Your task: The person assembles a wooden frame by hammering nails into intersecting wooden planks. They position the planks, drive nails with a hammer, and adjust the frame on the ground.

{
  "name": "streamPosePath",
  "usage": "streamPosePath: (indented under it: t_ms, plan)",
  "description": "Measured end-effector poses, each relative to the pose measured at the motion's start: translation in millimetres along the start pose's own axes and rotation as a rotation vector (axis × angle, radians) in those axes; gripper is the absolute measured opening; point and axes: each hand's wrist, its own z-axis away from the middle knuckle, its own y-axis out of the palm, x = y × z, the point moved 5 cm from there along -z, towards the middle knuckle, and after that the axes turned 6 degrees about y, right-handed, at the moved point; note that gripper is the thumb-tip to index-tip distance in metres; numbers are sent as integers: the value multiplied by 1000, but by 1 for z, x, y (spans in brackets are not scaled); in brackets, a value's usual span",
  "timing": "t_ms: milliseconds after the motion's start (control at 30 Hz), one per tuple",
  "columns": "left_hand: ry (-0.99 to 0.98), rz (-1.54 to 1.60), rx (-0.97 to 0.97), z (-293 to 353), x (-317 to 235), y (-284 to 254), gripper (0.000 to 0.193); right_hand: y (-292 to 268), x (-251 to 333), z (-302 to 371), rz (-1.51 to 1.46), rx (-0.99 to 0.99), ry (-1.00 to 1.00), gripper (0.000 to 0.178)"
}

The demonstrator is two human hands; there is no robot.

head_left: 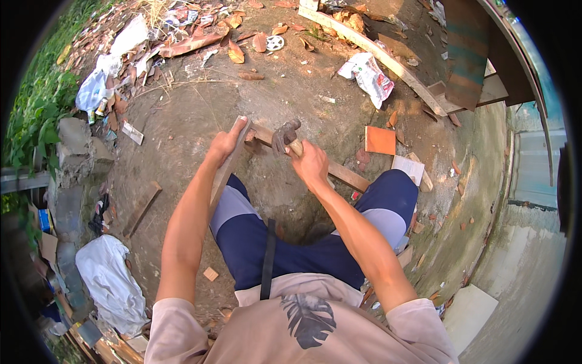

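My left hand (225, 145) is closed around a wooden strip (223, 180) that slants down toward my left thigh. Near its upper end, a second wooden strip (347, 176) meets it and runs off to the right, toward my right knee. My right hand (311, 164) grips a hammer (285, 136) by its short visible length of handle. The hammer's dark, rusty head is over the second strip, close to where the two strips meet. Whether the head touches the wood, I cannot tell. The joint is partly hidden by my left hand.
An orange square piece (380, 140) and a pale tile-like piece (408, 169) lie by my right knee. A crumpled packet (368, 77) and a long timber (379, 53) are farther off. Leftward are a short plank (142, 209), a white sack (111, 282) and concrete blocks (76, 148).
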Motion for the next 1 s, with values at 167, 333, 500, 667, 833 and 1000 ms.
streamPosePath:
  t_ms: [167, 333, 500, 667, 833, 1000]
  plan:
    - [8, -70, -24, 4, -7, -2, 120, -2, 1, -1, -10, 24, 17, 39]
    - [-17, -90, -26, 6, -6, -2, 120, 2, 0, -2, -34, -32, -33, 37]
    - [-13, -134, -48, 1, -8, -4, 120, 0, -1, -2, 9, -25, -69, 38]
    - [-58, -133, -17, -1, -3, -2, 121, 1, 3, -1, 4, 3, -38, 30]
    - [-40, -162, -25, -3, -5, -1, 122, 0, 2, 2, 45, -36, -84, 28]
    - [-41, -142, -16, 1, -3, -2, 121, 2, 2, 3, 34, 12, -40, 27]
